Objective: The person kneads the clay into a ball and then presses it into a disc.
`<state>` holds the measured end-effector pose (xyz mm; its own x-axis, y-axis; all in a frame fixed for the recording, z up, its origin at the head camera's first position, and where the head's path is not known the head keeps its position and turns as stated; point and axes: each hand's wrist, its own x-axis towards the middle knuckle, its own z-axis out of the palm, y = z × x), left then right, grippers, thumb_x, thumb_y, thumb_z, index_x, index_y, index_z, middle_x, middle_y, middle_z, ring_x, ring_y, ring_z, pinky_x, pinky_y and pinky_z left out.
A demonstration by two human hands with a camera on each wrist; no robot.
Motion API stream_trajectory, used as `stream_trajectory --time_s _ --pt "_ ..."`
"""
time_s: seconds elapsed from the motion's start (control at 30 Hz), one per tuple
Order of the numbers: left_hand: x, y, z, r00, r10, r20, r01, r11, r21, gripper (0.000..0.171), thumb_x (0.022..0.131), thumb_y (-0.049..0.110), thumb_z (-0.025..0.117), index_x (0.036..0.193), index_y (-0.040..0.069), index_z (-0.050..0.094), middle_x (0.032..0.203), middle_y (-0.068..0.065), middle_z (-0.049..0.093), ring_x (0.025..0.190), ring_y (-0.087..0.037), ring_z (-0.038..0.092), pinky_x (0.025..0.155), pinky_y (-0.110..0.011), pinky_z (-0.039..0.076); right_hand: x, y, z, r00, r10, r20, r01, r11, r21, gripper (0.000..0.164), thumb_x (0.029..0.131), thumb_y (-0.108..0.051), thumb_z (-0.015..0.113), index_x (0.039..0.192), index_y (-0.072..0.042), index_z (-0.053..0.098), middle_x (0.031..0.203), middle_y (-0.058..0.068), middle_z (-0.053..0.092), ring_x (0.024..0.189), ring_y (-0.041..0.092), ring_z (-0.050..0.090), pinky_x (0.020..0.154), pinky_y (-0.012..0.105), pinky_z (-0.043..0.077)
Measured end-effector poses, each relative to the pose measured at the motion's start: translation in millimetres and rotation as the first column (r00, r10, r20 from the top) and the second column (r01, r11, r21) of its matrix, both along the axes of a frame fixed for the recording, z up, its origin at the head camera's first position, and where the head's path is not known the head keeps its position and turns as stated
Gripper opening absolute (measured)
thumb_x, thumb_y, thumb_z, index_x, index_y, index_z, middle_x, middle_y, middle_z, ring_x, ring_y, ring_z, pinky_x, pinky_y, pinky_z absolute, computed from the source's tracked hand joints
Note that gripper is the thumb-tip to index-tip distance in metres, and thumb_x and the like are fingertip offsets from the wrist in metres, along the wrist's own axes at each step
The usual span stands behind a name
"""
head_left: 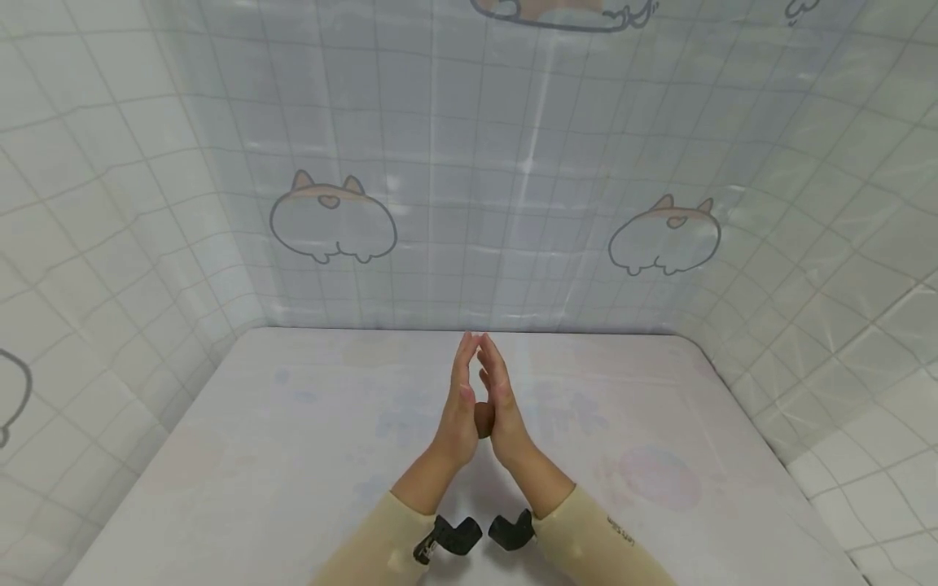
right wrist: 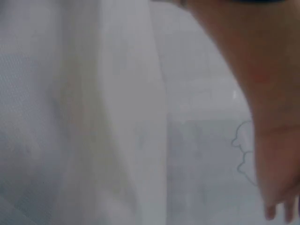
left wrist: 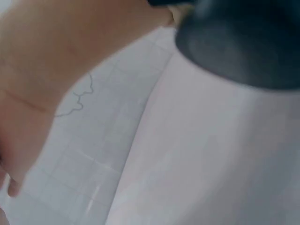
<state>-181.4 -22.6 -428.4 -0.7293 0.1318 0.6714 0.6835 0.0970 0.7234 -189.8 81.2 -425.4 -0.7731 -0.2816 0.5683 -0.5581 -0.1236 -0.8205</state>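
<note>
In the head view a small brown rounded lump (head_left: 484, 420) sits between the two palms, near their heels. My left hand (head_left: 458, 415) presses it from the left with fingers straight and pointing away from me. From the other side the right hand (head_left: 508, 415) presses it, its fingers straight too. The fingertips of both hands come together above the lump, leaving a narrow gap lower down. Much of the lump is hidden by the palms. The left wrist view shows the left wrist (left wrist: 28, 108) and part of the palm; the lump is out of sight in both wrist views.
A pale table (head_left: 293, 456) with faint coloured patches lies beneath the hands. Behind it hangs a gridded curtain (head_left: 484, 244) with cartoon animal drawings, and similar sheets close in both sides. Dark camera mounts (head_left: 458, 537) sit at the wrists, by the cream sleeves (head_left: 381, 537).
</note>
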Motion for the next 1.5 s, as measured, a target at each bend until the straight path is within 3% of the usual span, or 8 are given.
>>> stream_trajectory --time_s 0.17,0.33,0.53,0.77,1.07,1.23,1.37,1.5 --pt "-3.2 -2.2 -4.2 0.997 0.037 0.071 -0.036 0.999 -0.013 0.082 0.101 0.067 0.007 0.159 0.010 0.016 0.167 -0.009 0.008 0.153 -0.032 0.007 0.113 -0.069 0.012 4.2 1.2 6.4 0.996 -0.034 -0.087 0.033 0.999 -0.014 0.084 0.102 -0.066 0.012 0.160 -0.006 0.011 0.166 0.015 0.011 0.149 0.039 0.015 0.116 0.063 0.015" --pt "-4.7 -2.8 -9.2 0.990 0.004 0.141 0.001 0.999 -0.035 0.081 0.101 0.068 0.007 0.160 0.014 0.017 0.167 -0.009 0.007 0.152 -0.032 0.008 0.112 -0.071 0.011 1.8 4.8 11.9 0.993 -0.059 -0.098 0.055 0.998 -0.044 0.083 0.103 -0.066 0.014 0.160 -0.006 0.011 0.165 0.016 0.012 0.150 0.037 0.013 0.117 0.061 0.013" --pt "-2.3 0.3 -13.6 0.970 -0.096 0.224 0.111 0.992 -0.056 0.083 0.099 0.071 0.006 0.162 0.017 0.011 0.168 -0.004 0.003 0.151 -0.032 0.015 0.110 -0.073 0.013 -7.6 10.6 10.9 0.987 -0.124 -0.101 0.125 0.992 0.003 0.081 0.103 -0.065 0.016 0.160 -0.007 0.014 0.165 0.014 0.014 0.150 0.032 0.016 0.118 0.059 0.015" --pt "-1.4 1.4 -12.1 0.945 -0.250 0.210 0.236 0.968 0.090 0.083 0.101 0.068 0.007 0.161 0.012 0.009 0.167 -0.007 0.008 0.149 -0.037 0.020 0.117 -0.062 0.012 -17.7 15.1 -3.1 0.997 -0.061 0.043 0.058 0.995 0.078 0.087 0.098 -0.075 0.019 0.162 -0.017 0.011 0.168 0.004 0.008 0.152 0.031 0.008 0.113 0.069 0.006" --pt "-3.4 0.7 -2.3 0.971 -0.165 0.172 0.131 0.972 0.193 0.088 0.098 0.074 0.009 0.161 0.013 0.008 0.166 -0.010 0.012 0.150 -0.040 0.014 0.111 -0.072 0.008 -13.2 11.0 -11.1 0.996 -0.023 -0.082 0.041 0.974 0.223 0.084 0.100 -0.071 0.012 0.162 -0.014 0.008 0.168 0.009 0.004 0.153 0.031 0.003 0.113 0.071 0.009" --pt "-9.6 -0.3 -1.2 0.980 -0.125 0.156 0.091 0.973 0.210 0.089 0.097 0.075 0.010 0.161 0.012 0.008 0.166 -0.009 0.011 0.150 -0.033 0.017 0.115 -0.066 0.007 -7.9 9.5 -13.1 0.985 0.017 -0.170 0.019 0.978 0.208 0.081 0.104 -0.063 0.009 0.161 -0.006 0.006 0.167 0.013 0.003 0.153 0.030 0.004 0.119 0.056 0.012" --pt "-13.6 -1.3 -1.9 0.975 -0.131 0.179 0.090 0.972 0.216 0.088 0.097 0.074 0.010 0.161 0.013 0.009 0.166 -0.009 0.010 0.150 -0.033 0.017 0.116 -0.064 0.006 -5.2 8.7 -11.0 0.984 0.046 -0.172 -0.018 0.987 0.158 0.082 0.103 -0.064 0.009 0.161 -0.006 0.006 0.167 0.013 0.005 0.153 0.026 0.006 0.121 0.044 0.013" --pt "-15.2 -2.4 -7.6 0.960 -0.132 0.248 0.089 0.980 0.176 0.082 0.100 0.070 0.009 0.161 0.015 0.012 0.166 -0.010 0.011 0.150 -0.036 0.015 0.114 -0.068 0.006 -2.9 9.7 -6.2 0.989 0.033 -0.142 -0.015 0.992 0.127 0.085 0.101 -0.069 0.009 0.161 -0.009 0.007 0.167 0.013 0.006 0.152 0.025 0.009 0.119 0.054 0.013"
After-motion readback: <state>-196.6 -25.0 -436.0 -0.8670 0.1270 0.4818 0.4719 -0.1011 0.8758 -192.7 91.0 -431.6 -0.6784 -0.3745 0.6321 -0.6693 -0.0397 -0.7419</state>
